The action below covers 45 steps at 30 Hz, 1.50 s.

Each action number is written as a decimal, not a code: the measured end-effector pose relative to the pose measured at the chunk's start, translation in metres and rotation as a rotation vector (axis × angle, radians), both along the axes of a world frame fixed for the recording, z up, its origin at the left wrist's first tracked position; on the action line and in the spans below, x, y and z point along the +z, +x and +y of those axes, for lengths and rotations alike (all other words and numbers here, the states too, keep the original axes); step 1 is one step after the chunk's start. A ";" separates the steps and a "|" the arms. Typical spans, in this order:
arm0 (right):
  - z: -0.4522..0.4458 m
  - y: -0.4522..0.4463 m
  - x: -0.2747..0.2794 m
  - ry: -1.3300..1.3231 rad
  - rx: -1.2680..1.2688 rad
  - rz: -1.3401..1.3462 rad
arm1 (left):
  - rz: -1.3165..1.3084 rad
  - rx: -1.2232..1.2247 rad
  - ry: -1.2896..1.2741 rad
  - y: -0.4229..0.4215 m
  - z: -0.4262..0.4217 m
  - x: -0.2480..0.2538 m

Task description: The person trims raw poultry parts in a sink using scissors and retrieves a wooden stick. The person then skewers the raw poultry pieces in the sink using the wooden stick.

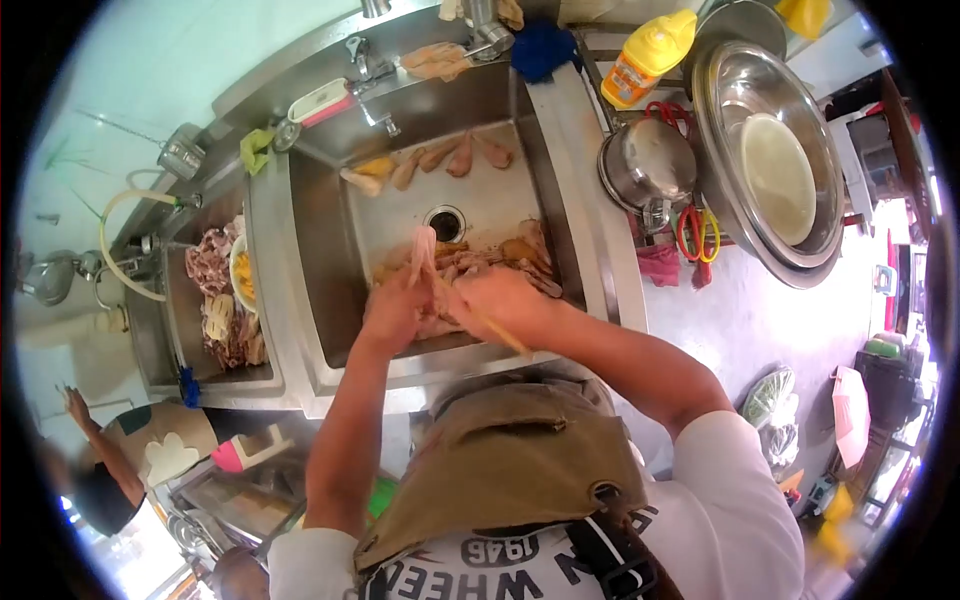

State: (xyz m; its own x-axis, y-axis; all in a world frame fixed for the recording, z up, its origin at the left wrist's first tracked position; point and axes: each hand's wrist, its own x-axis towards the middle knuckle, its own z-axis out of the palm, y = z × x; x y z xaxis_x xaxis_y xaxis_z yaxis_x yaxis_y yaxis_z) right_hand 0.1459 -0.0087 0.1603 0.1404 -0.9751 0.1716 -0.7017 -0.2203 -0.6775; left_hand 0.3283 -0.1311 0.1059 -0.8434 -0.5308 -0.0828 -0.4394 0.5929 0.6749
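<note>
Over the near part of a steel sink (pixel 330 210), my left hand (pixel 395 308) is closed on a pale pink piece of raw poultry (pixel 424 255), which sticks up between my hands. Closed at the lower end of the same piece is my right hand (pixel 508 302). A thin yellowish strip (pixel 505 337) extends below my right hand; what it is, I cannot tell. Raw poultry pieces (pixel 525 252) lie heaped under and beside my hands, partly hidden by them. Several drumstick-like pieces (pixel 460 157) lie in a row at the sink's far side, beyond the drain (pixel 445 222).
A second sink at the left holds raw meat (pixel 215 255) and a white bowl (pixel 238 275). Right of my sink are a lidded pot (pixel 655 160), a yellow bottle (pixel 650 55), large metal bowls (pixel 715 165) and scissors (pixel 690 232). Another person's arm (pixel 110 455) shows at lower left.
</note>
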 end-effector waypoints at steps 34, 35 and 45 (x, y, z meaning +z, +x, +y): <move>0.003 0.001 0.039 0.053 0.091 0.061 | 0.440 0.735 1.303 -0.007 -0.011 0.017; 0.003 0.001 0.039 0.029 0.078 0.050 | 0.472 0.768 1.323 -0.009 -0.010 0.019; 0.002 -0.003 0.050 0.040 0.147 0.053 | 0.401 0.727 1.165 -0.014 -0.002 0.033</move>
State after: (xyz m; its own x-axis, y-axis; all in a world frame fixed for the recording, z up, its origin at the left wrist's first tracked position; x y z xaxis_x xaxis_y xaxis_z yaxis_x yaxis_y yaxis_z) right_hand 0.1434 -0.0069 0.2101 0.2902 -0.9493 0.1210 -0.6992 -0.2967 -0.6505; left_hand 0.3143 -0.1330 0.1387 -0.4888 -0.6433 -0.5893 -0.0662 -0.6462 0.7603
